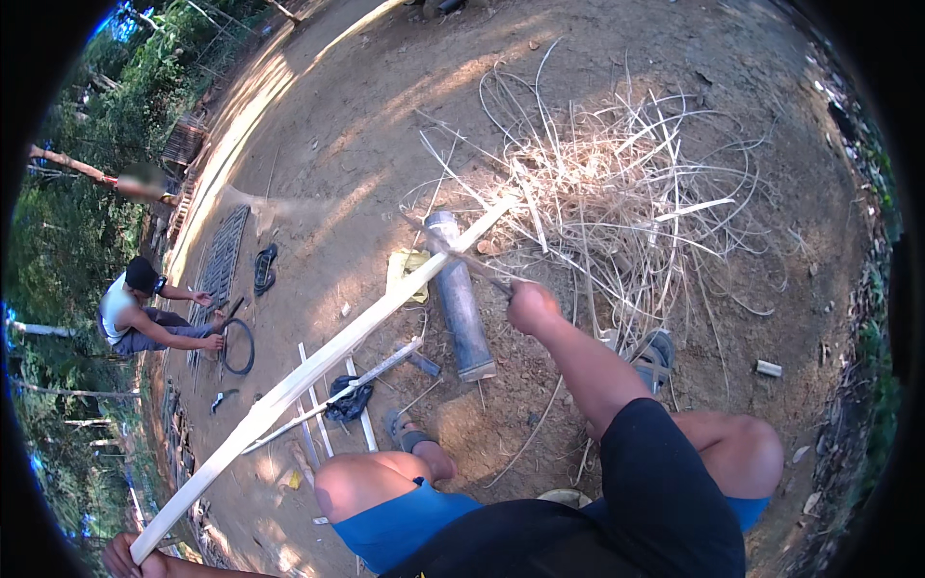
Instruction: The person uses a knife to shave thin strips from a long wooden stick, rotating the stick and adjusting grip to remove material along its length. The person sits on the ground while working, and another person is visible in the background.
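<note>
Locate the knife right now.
In the head view, the knife is just above the centre, held in the right hand, its blade crossing the pale strip near the log's upper end.

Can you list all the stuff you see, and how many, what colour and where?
Long strip: one, pale, slanting across the middle
Knife: one, brownish, across the strip's upper part
Log: one, grey, centre
Shavings: one heap, pale, upper right
Cloth-like piece: one, yellowish, left of the log
Bag: one, black, lower left
Sticks: several, pale, around the bag
Co-worker: one, white top, left
Ring: one, black, beside the co-worker
Grid: one, dark, left ground
Trees: many, green, left edge
Sandals: two, greyish, lower middle
Left hand: one, bare, lower left, holding the strip
Right hand: one, bare, centre, holding the knife
</note>
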Motion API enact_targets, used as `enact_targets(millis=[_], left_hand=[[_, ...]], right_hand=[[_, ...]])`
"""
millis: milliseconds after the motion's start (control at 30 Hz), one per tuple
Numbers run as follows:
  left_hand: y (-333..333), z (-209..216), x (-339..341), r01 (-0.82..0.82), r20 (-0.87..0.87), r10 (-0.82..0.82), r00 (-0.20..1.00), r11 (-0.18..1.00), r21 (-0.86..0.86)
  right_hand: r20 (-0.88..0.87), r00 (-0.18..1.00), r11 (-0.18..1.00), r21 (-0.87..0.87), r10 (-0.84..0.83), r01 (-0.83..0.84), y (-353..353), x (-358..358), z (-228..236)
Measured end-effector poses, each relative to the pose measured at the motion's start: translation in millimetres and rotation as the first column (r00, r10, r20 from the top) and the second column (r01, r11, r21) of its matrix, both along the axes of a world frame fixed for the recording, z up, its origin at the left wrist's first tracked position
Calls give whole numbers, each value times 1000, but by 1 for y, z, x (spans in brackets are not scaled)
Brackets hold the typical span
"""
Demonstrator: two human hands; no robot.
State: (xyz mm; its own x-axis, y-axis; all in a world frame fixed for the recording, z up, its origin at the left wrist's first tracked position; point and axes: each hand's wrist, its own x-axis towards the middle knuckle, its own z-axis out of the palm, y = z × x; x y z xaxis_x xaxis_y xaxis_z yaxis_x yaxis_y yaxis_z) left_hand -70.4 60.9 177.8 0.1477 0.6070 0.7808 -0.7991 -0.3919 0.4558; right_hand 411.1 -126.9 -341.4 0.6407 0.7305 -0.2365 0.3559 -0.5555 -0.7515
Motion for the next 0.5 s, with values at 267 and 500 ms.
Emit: enact_targets(millis=[267, 500], left_hand=[[31, 2, -30, 39, -45, -41, 998, 999, -34], [19, 0, 26, 47, -13, -48, 999, 997, -63]], right_hand=[[65, 911, 901, 134, 406, -412, 3, -64, 112], [-106, 973, 925, -345, -204, 156, -12, 79, -65]])
